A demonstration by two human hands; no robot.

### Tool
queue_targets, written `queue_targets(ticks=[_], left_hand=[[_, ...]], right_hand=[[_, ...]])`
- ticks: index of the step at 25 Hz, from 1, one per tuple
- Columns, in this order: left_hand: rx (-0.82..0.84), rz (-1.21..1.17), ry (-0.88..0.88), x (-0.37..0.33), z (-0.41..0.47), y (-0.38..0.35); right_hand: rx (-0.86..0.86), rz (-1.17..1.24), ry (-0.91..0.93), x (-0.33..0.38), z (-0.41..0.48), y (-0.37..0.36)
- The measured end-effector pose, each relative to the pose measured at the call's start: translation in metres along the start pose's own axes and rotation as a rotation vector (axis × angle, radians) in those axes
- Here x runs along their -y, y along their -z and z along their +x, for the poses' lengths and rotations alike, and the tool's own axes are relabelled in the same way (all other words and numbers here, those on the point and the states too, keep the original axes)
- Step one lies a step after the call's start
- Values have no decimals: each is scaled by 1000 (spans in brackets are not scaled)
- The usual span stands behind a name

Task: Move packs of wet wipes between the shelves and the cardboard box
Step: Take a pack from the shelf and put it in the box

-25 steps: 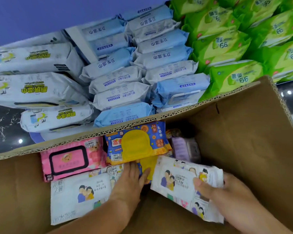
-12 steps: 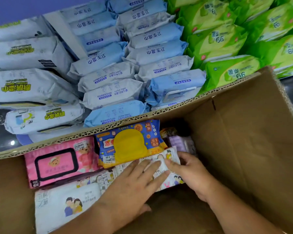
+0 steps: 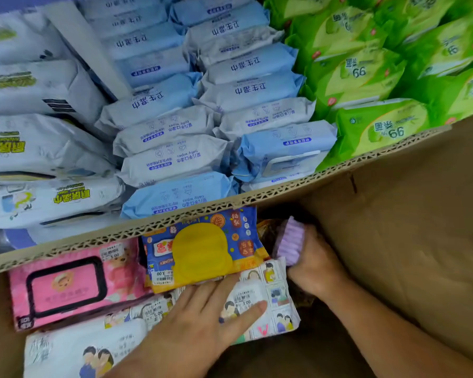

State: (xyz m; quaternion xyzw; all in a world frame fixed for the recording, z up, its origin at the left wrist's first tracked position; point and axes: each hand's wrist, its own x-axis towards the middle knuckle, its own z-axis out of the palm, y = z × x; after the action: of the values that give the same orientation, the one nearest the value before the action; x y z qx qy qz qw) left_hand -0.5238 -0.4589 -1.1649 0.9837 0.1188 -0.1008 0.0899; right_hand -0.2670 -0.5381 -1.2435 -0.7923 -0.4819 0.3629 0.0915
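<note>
Left hand (image 3: 200, 320) lying flat, fingers straight, pressing white cartoon pack (image 3: 273, 293); right hand (image 3: 314, 260) gripping purple pack (image 3: 288, 241), standing on edge, long axis pointing toward box (image 3: 393, 214) far wall

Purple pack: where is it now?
Head view: purple pack sits in the box by its far wall, right of the yellow-lidded blue pack, gripped by the right hand.

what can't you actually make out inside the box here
Head view only:
- purple pack: its face, turned edge-on and gripped by the right hand.
- white cartoon pack: its middle, under the left hand.
- dark wrapper behind the purple pack: mostly hidden, in shadow.
- large white pack, lower left: cut off by the frame edge.
</note>
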Motion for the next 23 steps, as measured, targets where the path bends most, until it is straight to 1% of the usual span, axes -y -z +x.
queue_targets(ticks=[1, 2, 3, 5, 7, 8, 9, 11, 13, 14, 16, 17, 18, 20, 21, 23], left_hand=[[-5, 31, -8, 0, 1, 2], [-14, 64, -3, -3, 0, 7], [-31, 77, 11, -9, -1, 11], [-13, 68, 63, -16, -3, 14], [12, 78, 107, -15, -6, 11], [-17, 86, 114, -13, -6, 7], [-38, 94, 116, -12, -5, 3], [-77, 122, 105, -9, -7, -7], [-70, 107, 92, -14, -6, -5], [-37, 90, 95, -18, -3, -1], [134, -1, 147, -22, 5, 11], [220, -40, 179, -23, 10, 19], [295, -67, 196, -24, 15, 28], [405, -80, 205, -29, 21, 49], [420, -80, 222, -31, 22, 60], [500, -111, 283, -30, 16, 78]], right_hand=[[-43, 24, -44, 7, 4, 1], [-62, 56, -126, 18, 4, 10], [-89, 60, -268, 27, 3, 16], [-25, 64, -574, 41, 3, 18], [44, 71, -669, 56, 6, 19], [61, 108, -683, 56, 5, 17], [43, 208, -677, 55, 1, 22], [-4, 371, -648, 47, -15, 32], [-66, 532, -671, 50, -50, 48], [-34, 646, -693, 56, -67, 55], [99, 858, -708, 77, -96, 62], [179, 880, -678, 87, -106, 64], [220, 854, -638, 91, -114, 63], [184, 827, -608, 96, -121, 66], [158, 856, -595, 99, -121, 74], [156, 898, -603, 108, -125, 89]])
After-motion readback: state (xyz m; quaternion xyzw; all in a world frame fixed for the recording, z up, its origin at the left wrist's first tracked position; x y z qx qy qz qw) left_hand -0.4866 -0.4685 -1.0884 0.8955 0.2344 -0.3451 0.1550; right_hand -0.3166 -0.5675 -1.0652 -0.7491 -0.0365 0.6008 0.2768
